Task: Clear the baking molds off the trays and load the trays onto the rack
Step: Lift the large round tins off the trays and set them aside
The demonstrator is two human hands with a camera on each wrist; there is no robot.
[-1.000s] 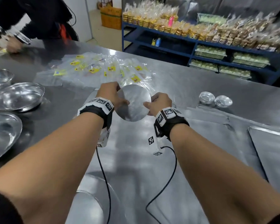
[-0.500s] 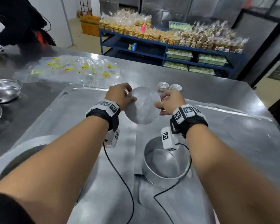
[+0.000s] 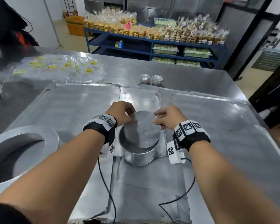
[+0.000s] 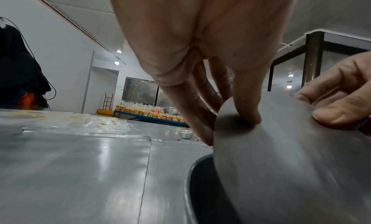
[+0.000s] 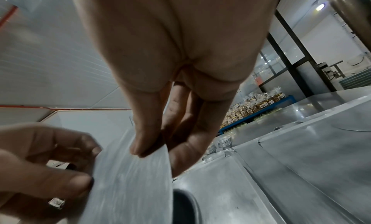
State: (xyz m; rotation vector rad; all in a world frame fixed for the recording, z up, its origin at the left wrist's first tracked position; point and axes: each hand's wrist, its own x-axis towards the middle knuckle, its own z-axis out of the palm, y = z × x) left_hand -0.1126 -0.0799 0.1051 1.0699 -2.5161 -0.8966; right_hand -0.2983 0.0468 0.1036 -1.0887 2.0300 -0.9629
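head view: i see both hands over a round, straight-walled silver metal baking mold standing on a flat silver metal tray on the steel table. my left hand and right hand each pinch an edge of a thin round silver metal disc, thumb on top and fingers curled beneath. the disc sits tilted in the mold's mouth, its near edge dipping inside the wall, its far edge raised. a second flat tray lies to the right, with another disc lying on it. two short stacks of small fluted silver cups stand beyond the trays. a big round metal ring lies at the left. left wrist view shows the thumb pressed on the disc's top face.
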